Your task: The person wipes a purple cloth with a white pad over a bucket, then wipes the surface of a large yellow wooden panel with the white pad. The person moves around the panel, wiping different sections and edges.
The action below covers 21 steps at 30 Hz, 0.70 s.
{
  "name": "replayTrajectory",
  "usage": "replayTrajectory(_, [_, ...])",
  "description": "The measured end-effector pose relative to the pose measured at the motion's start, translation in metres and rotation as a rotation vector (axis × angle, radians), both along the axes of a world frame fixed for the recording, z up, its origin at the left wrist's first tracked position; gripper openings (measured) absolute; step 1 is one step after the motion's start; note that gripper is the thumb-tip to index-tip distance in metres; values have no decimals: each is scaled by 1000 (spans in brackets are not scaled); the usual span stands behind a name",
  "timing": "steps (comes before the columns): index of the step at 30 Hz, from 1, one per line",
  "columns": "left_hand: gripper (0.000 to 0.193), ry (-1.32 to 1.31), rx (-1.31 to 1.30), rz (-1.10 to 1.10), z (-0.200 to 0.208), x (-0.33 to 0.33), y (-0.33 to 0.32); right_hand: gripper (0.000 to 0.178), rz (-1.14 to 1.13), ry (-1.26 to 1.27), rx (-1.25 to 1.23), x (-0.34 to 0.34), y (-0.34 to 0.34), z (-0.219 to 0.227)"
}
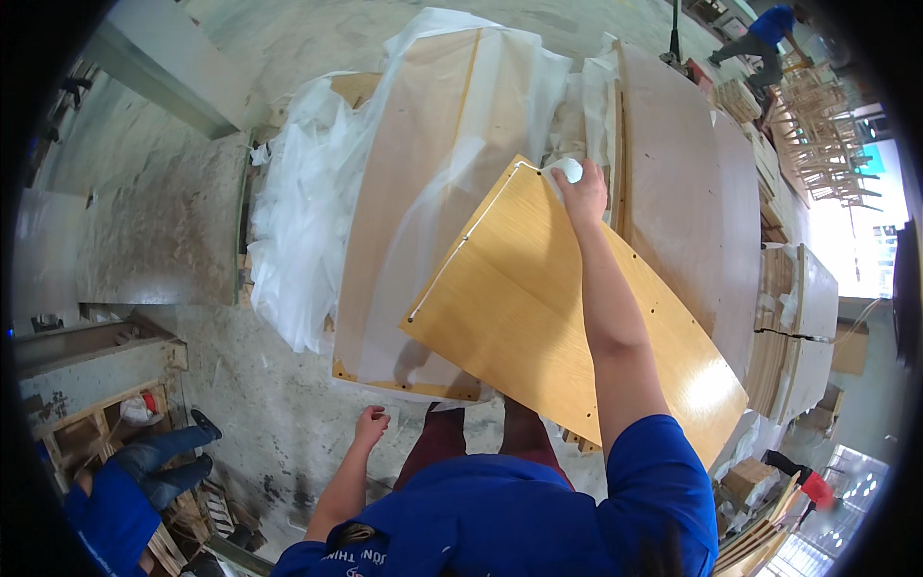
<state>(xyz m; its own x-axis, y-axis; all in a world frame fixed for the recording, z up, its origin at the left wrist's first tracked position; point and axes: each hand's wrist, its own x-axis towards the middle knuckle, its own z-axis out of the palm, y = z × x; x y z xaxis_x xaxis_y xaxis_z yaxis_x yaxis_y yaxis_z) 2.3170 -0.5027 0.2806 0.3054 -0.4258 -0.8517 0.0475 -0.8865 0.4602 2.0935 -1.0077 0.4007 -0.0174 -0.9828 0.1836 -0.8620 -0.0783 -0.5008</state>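
Note:
My right hand (585, 195) is closed around a white glue bottle (568, 171) at the far corner of a yellow wooden panel (538, 298). The bottle's narrow end points left, toward the panel's corner. A white bead of glue (465, 240) runs along the panel's left edge and bends round that corner. Small dark holes dot the panel's edges. The panel lies aslant over a larger board (409, 183) draped in clear plastic film. My left hand (371, 424) hangs beside my body, away from the panel, with loosely curled fingers and nothing in it.
Crumpled plastic film (308, 212) covers the left of the stack. Another stack of boards (683, 192) stands right, and a grey-brown slab (163, 226) lies left. One person in blue (120, 510) is at lower left; another (769, 34) bends near wooden frames (817, 115).

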Motion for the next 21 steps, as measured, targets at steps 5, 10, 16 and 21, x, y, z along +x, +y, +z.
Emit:
replayTrajectory(5, [38, 23, -6, 21, -1, -4, -4, 40, 47, 7, -19, -3, 2, 1])
replayTrajectory(10, [38, 23, -21, 4, 1, -5, -4, 39, 34, 11, 29, -3, 4, 3])
replayTrajectory(16, [37, -13, 23, -15, 8, -8, -3, 38, 22, -1, -29, -22, 8, 1])
replayTrajectory(21, [37, -15, 30, -52, 17, -14, -6, 39, -46, -42, 5, -57, 24, 4])
